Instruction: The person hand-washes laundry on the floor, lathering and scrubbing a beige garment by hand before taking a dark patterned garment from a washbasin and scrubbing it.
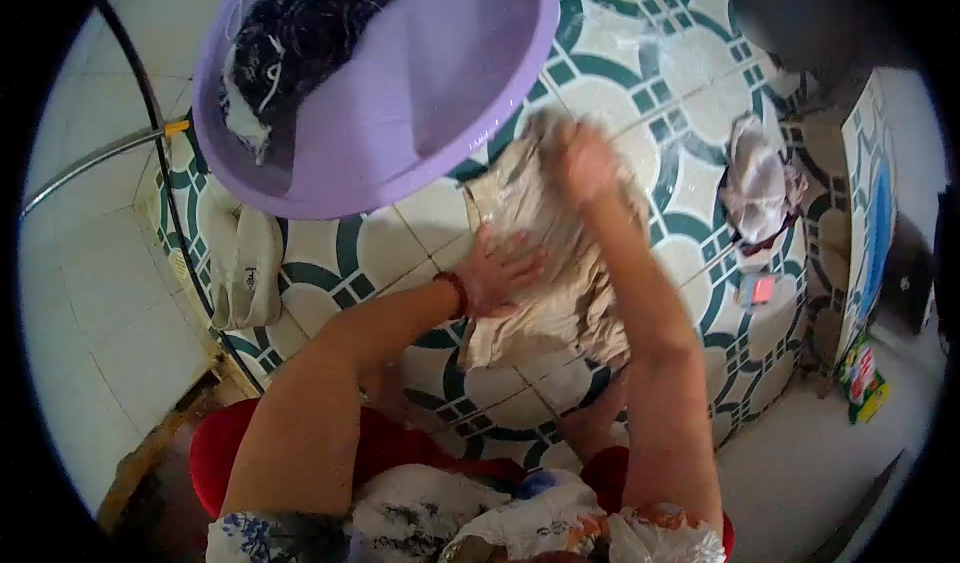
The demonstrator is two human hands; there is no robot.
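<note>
A wet beige garment (530,338), creased and bunched at its right side, lies spread on the patterned tile floor in front of me. My left hand (502,275), with a red band at the wrist, rests flat on its left part, fingers apart. Over the garment's upper right part is my right hand (582,166), blurred by motion. Its fingers look curled into a fist, and whatever is in them is too smeared to name. The far edge of the garment comes close to the rim of the purple basin.
A large purple basin (440,168) holds dark wet cloth (310,38). White shoes (250,268) stand at left near a hose (135,58). To the right are a bunched pale cloth (755,183), a small pink-and-blue block (760,290) and a green packet (862,383).
</note>
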